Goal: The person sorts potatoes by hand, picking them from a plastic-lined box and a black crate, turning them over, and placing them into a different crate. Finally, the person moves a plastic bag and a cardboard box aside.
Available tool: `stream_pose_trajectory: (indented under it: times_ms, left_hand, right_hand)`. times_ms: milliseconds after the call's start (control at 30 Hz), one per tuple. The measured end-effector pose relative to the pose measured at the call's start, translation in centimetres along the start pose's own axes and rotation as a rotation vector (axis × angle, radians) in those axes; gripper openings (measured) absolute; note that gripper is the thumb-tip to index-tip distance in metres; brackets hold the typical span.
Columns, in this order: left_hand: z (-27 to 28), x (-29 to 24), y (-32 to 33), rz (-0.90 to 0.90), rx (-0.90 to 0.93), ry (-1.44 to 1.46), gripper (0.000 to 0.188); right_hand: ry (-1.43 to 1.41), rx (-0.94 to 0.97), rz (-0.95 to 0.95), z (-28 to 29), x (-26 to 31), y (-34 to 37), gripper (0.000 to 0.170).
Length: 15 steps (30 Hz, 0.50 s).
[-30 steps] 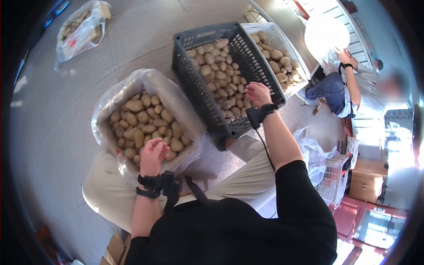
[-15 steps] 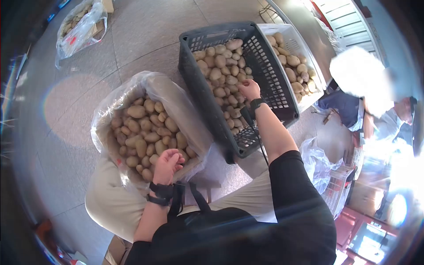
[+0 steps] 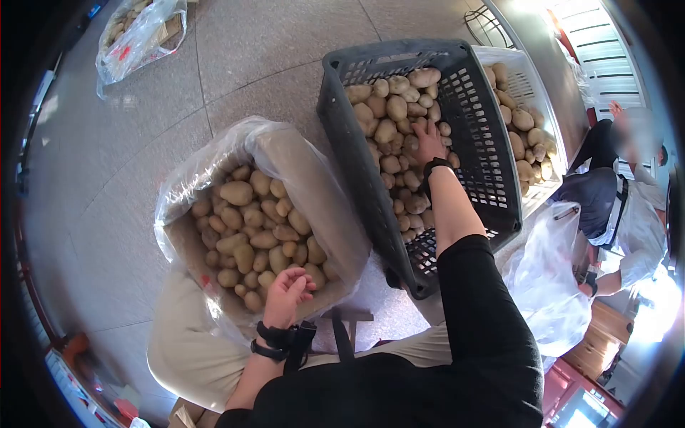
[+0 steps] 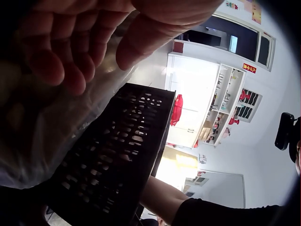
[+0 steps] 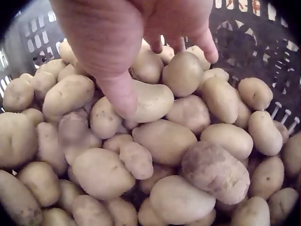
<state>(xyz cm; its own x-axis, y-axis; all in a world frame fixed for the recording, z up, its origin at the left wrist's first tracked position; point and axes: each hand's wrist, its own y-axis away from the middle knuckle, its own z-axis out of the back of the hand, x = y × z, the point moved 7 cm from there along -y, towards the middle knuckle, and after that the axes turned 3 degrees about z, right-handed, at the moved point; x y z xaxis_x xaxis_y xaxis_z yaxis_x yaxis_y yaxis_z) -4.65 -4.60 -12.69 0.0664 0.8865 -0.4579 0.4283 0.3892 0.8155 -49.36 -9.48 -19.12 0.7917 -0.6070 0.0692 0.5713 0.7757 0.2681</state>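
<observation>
My right hand [image 3: 430,145] reaches down into a black plastic crate [image 3: 354,187], its fingers spread over the potatoes [image 3: 397,108] inside. In the right wrist view its thumb lies against a smooth oval potato [image 5: 155,101], with the fingers reaching among the potatoes behind. My left hand [image 3: 287,294] hovers over the near edge of a plastic-lined container [image 3: 314,182] piled with potatoes [image 3: 246,225]. Its fingers are loosely bent, and in the left wrist view nothing lies between them and the thumb.
A white crate [image 3: 549,121] of potatoes stands right beside the black one. On the floor at far left lies a clear bag [image 3: 139,53] with potatoes. Another person [image 3: 621,207] is at the right by a large clear plastic bag [image 3: 549,278]. A wire rack stands behind.
My right hand has gone from above the potatoes down onto them, its fingers spreading. The left hand keeps its place by the lined container. The other person's raised white bag is lowered.
</observation>
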Motion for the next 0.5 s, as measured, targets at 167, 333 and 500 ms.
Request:
stream_pose_trajectory:
  times_ms: [167, 333, 500]
  left_hand:
    - [0.2, 0.0, -0.6, 0.010, -0.020, 0.009, 0.023]
    - [0.4, 0.2, -0.6, 0.027, -0.041, 0.016, 0.022]
    - [0.6, 0.3, -0.5, 0.030, -0.041, 0.033, 0.023]
  right_hand:
    - [0.022, -0.002, -0.019, -1.5, -1.0, -0.9, 0.060]
    - [0.041, 0.034, -0.089, -0.7, -0.4, -0.3, 0.058]
    - [0.038, 0.003, -0.054, -0.5, -0.7, -0.7, 0.055]
